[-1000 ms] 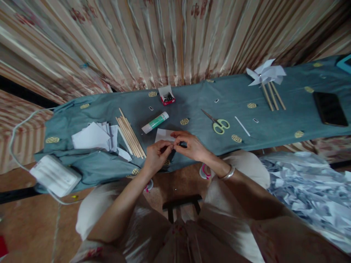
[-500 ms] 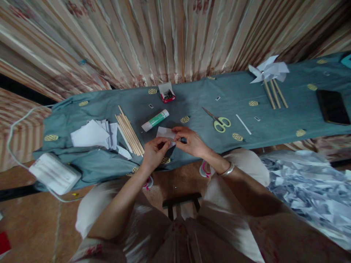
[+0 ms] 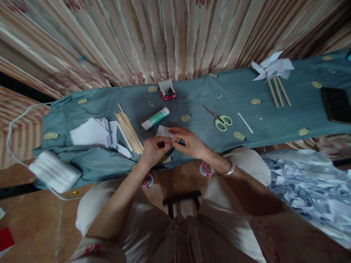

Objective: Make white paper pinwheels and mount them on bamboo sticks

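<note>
Both hands meet over a small piece of white paper (image 3: 163,131) near the table's front edge. My left hand (image 3: 154,149) pinches the paper's near side between thumb and forefinger. From the other side my right hand (image 3: 190,143) grips the same paper, its fingertips almost touching the left ones. Much of the paper is hidden by the fingers. Just beyond it lies a green and white glue stick (image 3: 155,118). A bundle of thin wooden sticks (image 3: 129,132) rests left of my left hand. Green-handled scissors (image 3: 222,122) lie to the right.
A small red box (image 3: 168,95) of dark metal bits stands at the back. Cut paper sheets (image 3: 90,132) and a white power bank-like box (image 3: 55,172) are left. Paper pinwheels (image 3: 274,68), a phone (image 3: 335,105) and a paper strip (image 3: 245,122) lie right. A paper heap (image 3: 312,190) sits beside my leg.
Both hands stay at the paper, with small finger shifts. The dark spot that showed between the right fingers is no longer visible. The view has moved slightly.
</note>
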A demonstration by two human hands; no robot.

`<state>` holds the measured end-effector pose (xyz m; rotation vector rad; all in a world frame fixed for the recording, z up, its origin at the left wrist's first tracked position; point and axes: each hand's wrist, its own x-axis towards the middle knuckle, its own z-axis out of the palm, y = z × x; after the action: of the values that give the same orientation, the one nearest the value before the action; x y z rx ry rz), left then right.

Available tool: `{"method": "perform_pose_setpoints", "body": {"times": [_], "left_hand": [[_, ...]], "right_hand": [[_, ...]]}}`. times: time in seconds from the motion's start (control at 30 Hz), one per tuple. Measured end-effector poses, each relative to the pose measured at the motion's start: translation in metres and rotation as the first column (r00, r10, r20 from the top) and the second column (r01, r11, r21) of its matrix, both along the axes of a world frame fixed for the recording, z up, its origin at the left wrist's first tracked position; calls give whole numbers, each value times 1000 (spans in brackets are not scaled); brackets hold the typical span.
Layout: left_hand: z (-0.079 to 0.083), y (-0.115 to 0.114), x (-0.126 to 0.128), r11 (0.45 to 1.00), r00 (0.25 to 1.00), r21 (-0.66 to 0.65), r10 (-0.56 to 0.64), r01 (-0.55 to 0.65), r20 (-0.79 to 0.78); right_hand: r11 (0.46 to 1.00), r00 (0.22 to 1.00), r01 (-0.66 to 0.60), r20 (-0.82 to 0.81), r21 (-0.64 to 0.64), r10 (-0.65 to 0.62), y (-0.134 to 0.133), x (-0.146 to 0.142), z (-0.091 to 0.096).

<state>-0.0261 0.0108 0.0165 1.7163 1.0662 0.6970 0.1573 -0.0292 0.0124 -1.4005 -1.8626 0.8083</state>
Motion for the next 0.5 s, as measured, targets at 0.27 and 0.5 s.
{"method": "perform_pose_setpoints", "body": {"times": [0.27, 0.5], "left_hand": [[6, 2, -9, 998, 999, -69, 5, -8, -49], [7, 5, -19, 994, 997, -79, 66, -69, -46]], "right_hand": [[999, 999, -32, -4, 1, 32, -1, -1, 5], [999, 1000, -24, -4, 43, 24, 0, 3, 1]]}}
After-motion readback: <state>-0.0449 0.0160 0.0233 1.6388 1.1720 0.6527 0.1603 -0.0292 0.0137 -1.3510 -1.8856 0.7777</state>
